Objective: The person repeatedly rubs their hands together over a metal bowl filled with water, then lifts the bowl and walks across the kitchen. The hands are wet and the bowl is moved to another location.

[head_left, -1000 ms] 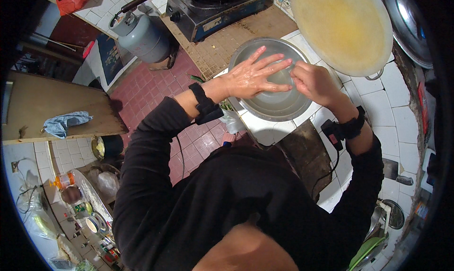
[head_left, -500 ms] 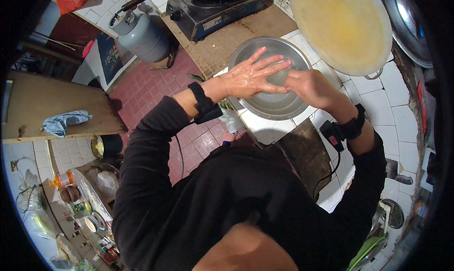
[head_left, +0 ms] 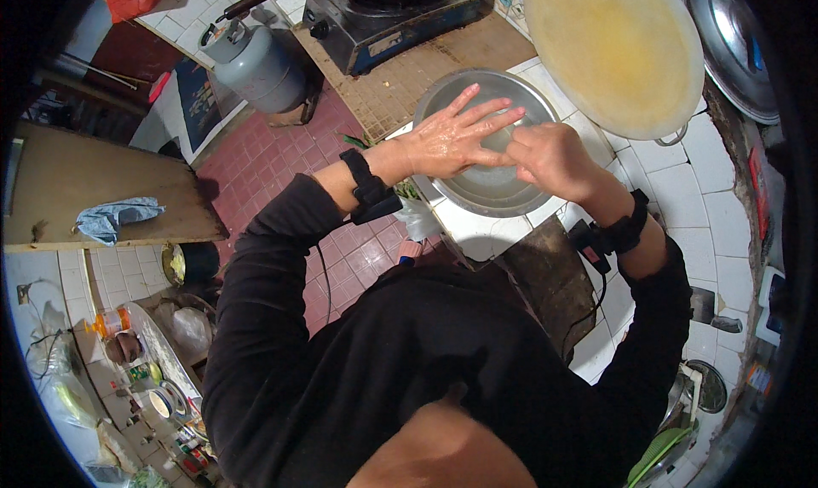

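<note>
My left hand [head_left: 460, 137] hangs over a metal basin [head_left: 494, 203], back upward, fingers spread and skin wet. My right hand [head_left: 558, 160] is closed, its fingertips gripping the digit of the left hand nearest to it; whether that is the thumb or the index finger I cannot tell. Shallow clear liquid, seemingly water, shows inside the basin below both hands. The basin stands on a white-tiled counter. A dark band with a small device sits on each wrist, and black sleeves reach partway down my forearms.
Beyond the basin is a gas stove [head_left: 388, 29] with a dark pan on it. A grey gas cylinder [head_left: 264, 70] stands to its left. A large pale round board or lid [head_left: 618, 53] leans at the right, near a shiny metal lid [head_left: 733, 40]. Red tiles [head_left: 256, 160] cover the floor.
My right hand has shifted slightly left and rotated along the gripped digit. My left hand stays spread in nearly the same place.
</note>
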